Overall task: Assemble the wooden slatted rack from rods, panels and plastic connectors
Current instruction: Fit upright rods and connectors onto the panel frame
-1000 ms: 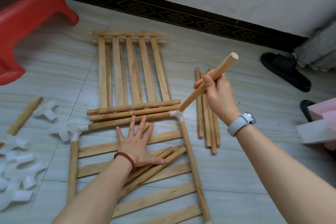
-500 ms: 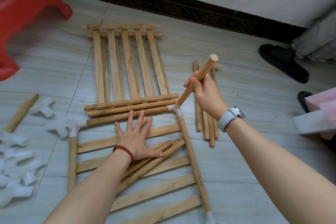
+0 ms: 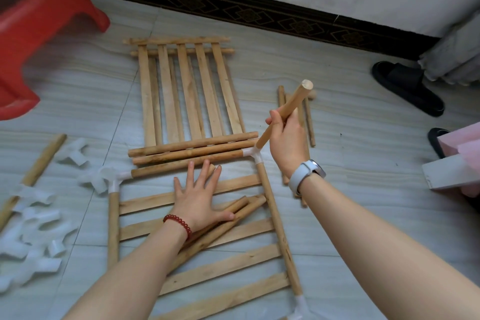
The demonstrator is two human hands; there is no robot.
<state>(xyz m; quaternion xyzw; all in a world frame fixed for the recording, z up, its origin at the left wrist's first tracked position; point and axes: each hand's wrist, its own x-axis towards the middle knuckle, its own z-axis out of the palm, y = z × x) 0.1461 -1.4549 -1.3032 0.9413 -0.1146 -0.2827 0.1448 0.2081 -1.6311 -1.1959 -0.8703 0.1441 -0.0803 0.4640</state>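
A slatted wooden panel [image 3: 254, 257] lies on the floor in front of me, framed by rods and white plastic corner connectors. My left hand [image 3: 200, 195] presses flat on its slats, fingers spread, thumb against two loose rods [image 3: 223, 226] lying across them. My right hand [image 3: 287, 138] grips a wooden rod [image 3: 293, 104] that slants up to the right, its lower end seated in the far right corner connector [image 3: 253, 153]. Another connector [image 3: 117, 179] joins the far left corner. A second slatted panel [image 3: 181, 91] lies beyond.
Several loose white connectors [image 3: 33, 228] are scattered at the left beside a loose rod [image 3: 44, 158]. More rods [image 3: 307, 122] lie behind my right hand. A red plastic stool [image 3: 39, 34] stands at far left, black slippers [image 3: 407, 88] and a pink box [image 3: 465, 153] at right.
The rod in my right hand has tilted steeper while its lower end stays in the corner connector. My left hand has stayed pressed on the slats.
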